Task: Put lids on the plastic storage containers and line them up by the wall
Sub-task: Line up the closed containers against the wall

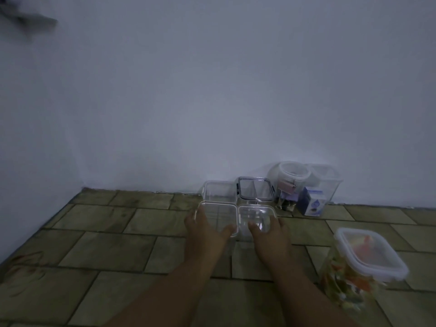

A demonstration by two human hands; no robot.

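- Containers point(219, 192): seven. Four stand along the wall point(212, 90), 12 to 2 o'clock of the hands; a filled one point(368, 256) at 3 o'clock.
- Left hand point(203, 230) grasps the left container point(217, 214), right hand point(269, 234) the right container point(257, 214), arms outstretched.

This looks like a dimly lit room in a home. A plain pale painted wall point(212, 90) fills the upper frame and meets a floor point(106, 244) of worn, staggered stone-look tiles. Right of centre, at the wall's foot, stand clear plastic containers point(256, 191) and a small carton point(312, 204). A lidded tub point(368, 253) of colourful dry food sits lower right.
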